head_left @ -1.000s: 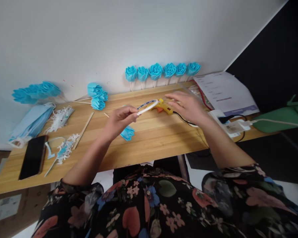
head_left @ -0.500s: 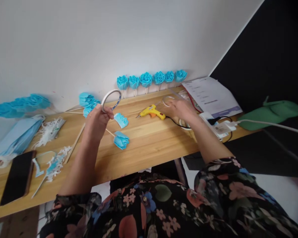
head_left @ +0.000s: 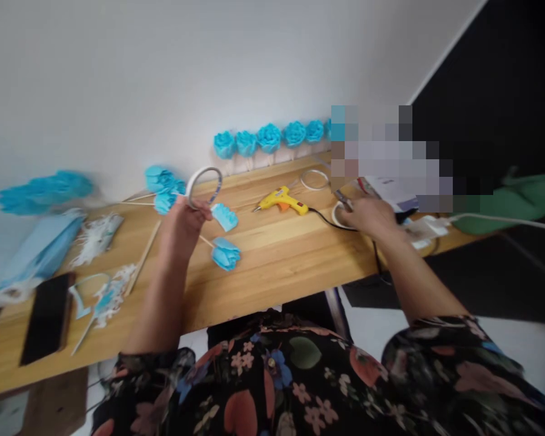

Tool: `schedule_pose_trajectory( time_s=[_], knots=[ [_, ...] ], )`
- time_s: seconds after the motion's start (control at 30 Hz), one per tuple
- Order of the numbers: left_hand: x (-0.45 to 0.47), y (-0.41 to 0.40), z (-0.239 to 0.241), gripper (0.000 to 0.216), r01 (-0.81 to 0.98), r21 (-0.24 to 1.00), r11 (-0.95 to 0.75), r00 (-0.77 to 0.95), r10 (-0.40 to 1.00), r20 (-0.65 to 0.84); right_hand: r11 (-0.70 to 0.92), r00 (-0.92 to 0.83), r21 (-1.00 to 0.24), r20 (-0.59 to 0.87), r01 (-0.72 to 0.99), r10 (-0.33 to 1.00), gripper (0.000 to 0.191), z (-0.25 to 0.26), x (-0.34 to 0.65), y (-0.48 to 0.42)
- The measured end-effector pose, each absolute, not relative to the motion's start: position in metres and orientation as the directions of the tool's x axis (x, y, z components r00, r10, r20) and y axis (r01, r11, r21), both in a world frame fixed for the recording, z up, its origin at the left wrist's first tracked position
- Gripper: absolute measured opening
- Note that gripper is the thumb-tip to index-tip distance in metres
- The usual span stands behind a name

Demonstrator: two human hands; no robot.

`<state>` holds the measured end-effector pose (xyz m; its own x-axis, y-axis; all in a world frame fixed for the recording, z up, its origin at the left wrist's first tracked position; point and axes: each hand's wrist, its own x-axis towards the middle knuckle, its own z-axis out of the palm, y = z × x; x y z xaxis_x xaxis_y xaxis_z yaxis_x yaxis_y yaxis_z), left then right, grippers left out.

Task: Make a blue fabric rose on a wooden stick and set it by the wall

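Observation:
My left hand [head_left: 188,215] is raised over the table with its fingers closed on a thin roll of tape [head_left: 191,181], a white ring with blue print inside. Below it lie a pleated blue paper piece [head_left: 226,217] and a blue paper flower [head_left: 226,254] on a stick. At the right, my right hand [head_left: 367,213] has its fingers bent together around a dark greyish thing [head_left: 343,198], too unclear to name. Next to those fingers is a white roll [head_left: 338,214], partly covered. A second thin ring [head_left: 315,180] lies flat behind the yellow glue gun [head_left: 281,200].
Blue paper flowers [head_left: 269,138] stand in a row along the wall. On the left are more flowers [head_left: 45,192], face masks [head_left: 45,245], white strings [head_left: 95,237] and a phone [head_left: 48,318]. A power strip [head_left: 424,230] with cords sits right. Blurred blocks hide the back right.
My right hand has moved right and nearer, away from the thin ring behind the glue gun, to the white roll. My left hand keeps its tape roll. The view has shifted slightly.

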<state>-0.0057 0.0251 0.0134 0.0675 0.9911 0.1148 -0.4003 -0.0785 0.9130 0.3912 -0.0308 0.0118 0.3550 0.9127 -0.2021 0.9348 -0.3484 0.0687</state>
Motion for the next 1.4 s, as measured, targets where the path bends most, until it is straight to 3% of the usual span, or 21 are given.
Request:
schedule_pose_trajectory(
  time_s=[0.07,0.13,0.2,0.27,0.37,0.47,0.57,0.73,0.97,1.4],
  knots=[
    [-0.002,0.023,0.015,0.045,-0.373,0.926,-0.063,0.073,0.993,0.097,-0.393,0.388,-0.119,-0.064,0.912,0.92,0.051,0.021,0.394,-0.023],
    [-0.001,0.022,0.016,0.046,-0.379,0.923,-0.063,0.089,0.99,0.105,-0.345,0.455,-0.49,0.122,0.801,0.882,0.046,0.033,0.394,-0.018],
    [-0.001,0.022,0.017,0.047,-0.386,0.921,-0.057,0.106,0.989,0.106,-0.111,0.453,-0.859,0.15,0.5,0.879,0.052,0.045,0.384,-0.02],
    [-0.001,0.021,0.017,0.049,-0.381,0.924,-0.042,0.126,0.987,0.097,0.042,0.275,-0.973,0.105,0.226,0.956,0.056,0.053,0.364,-0.03],
    [-0.001,0.019,0.016,0.051,-0.375,0.926,-0.032,0.165,0.981,0.101,-0.041,-0.063,-0.999,-0.041,0.007,0.997,0.056,0.051,0.32,-0.049],
    [0.0,0.018,0.012,0.053,-0.369,0.929,-0.027,0.214,0.97,0.113,-0.167,-0.433,-0.974,-0.087,-0.151,0.897,0.051,0.039,0.278,-0.06],
    [0.002,0.016,0.009,0.054,-0.379,0.925,-0.023,0.267,0.954,0.133,-0.284,-0.572,-0.934,-0.113,-0.218,0.812,0.057,0.028,0.253,-0.063],
    [0.008,0.013,0.009,0.06,-0.367,0.93,-0.012,0.319,0.938,0.138,-0.36,-0.66,-0.901,-0.119,-0.242,0.741,0.065,0.02,0.239,-0.061],
    [0.017,0.005,0.007,0.056,-0.341,0.94,-0.023,0.331,0.933,0.143,-0.335,-0.643,-0.903,-0.091,-0.269,0.761,0.054,0.014,0.229,-0.057],
    [-0.005,0.005,0.011,0.037,-0.057,0.96,-0.275,0.434,0.859,0.272,-0.318,-0.534,-0.879,-0.088,-0.356,0.841,0.048,0.024,0.22,-0.067]
  ],
)
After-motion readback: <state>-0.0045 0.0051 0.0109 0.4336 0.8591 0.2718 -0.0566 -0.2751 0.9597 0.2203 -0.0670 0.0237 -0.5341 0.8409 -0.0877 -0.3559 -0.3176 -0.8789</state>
